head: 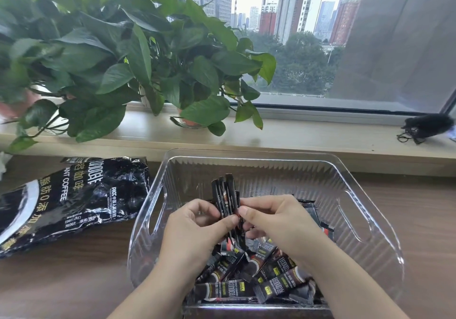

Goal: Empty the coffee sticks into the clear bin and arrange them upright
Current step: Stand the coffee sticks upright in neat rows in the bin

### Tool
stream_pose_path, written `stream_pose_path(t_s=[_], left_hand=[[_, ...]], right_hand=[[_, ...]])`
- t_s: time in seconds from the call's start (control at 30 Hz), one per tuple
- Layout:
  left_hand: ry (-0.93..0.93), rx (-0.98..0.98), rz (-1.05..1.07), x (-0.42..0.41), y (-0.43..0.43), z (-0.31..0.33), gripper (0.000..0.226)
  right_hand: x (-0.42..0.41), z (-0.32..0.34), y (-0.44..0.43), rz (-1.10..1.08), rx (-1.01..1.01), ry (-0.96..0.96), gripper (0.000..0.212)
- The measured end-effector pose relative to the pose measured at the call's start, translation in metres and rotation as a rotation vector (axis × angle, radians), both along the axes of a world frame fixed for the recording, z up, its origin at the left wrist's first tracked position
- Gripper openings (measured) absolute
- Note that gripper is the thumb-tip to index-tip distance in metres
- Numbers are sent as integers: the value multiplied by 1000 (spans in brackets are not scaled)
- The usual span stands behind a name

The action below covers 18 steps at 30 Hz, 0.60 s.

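both hands together over clear bin (355,210) on desk, left hand (195,222) and right hand (276,217) pinched same small bundle of coffee sticks (225,200), held roughly upright. rest of sticks lay flat in heap at bin bottom. empty bag (74,200) lay beside bin. sticks looked light, thin, glossy, probably slippery, so best squeezed mid-length, few at once

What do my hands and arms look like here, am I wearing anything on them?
Both are bare. The left hand and right hand wear no gloves, and no rings show. The nails look short and unpainted. The forearms are uncovered down to the bottom edge of the picture: no sleeves, watch or bracelet in view.
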<state>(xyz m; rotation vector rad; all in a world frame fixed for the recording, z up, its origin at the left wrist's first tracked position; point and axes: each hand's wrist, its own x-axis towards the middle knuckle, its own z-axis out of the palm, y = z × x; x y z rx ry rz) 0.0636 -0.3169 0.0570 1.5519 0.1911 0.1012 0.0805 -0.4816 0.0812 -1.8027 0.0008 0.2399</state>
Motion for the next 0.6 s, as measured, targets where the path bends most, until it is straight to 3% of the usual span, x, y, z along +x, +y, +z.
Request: stream_pose_path(t_s=[0.2,0.6], left_hand=[[16,29,-63,1,-1,-2,36],[93,-74,-190,-1,-3,1,30]], right_hand=[[-2,2,-6,-18,153,68,18],[2,1,-8,-100,208,170,7]])
